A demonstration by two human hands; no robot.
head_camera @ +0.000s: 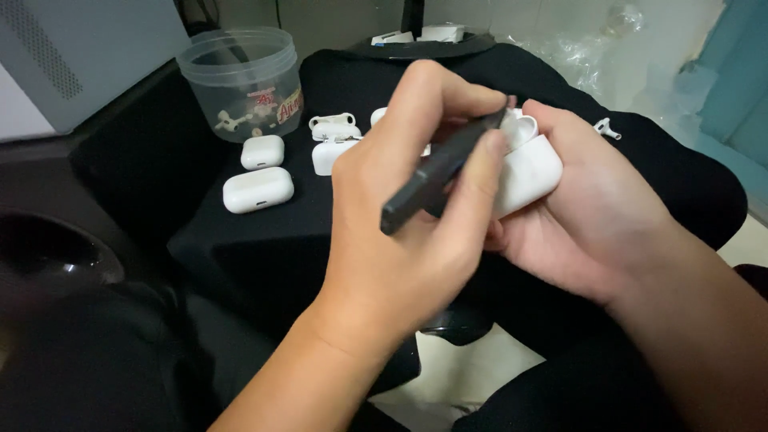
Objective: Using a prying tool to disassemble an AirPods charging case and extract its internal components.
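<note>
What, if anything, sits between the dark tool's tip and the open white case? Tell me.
Nothing visible. The left hand holds the dark tool with its tip right at the opening of the white case, which the right hand cradles.

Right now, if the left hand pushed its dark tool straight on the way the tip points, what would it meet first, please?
The left hand aims the dark tool up and right; its tip would probably first meet the open white earbud case held in the right hand. They look almost touching, though depth is unclear.

Red-and-white label (pixel 280 104) on the clear round tub (pixel 240 80), back left
</note>
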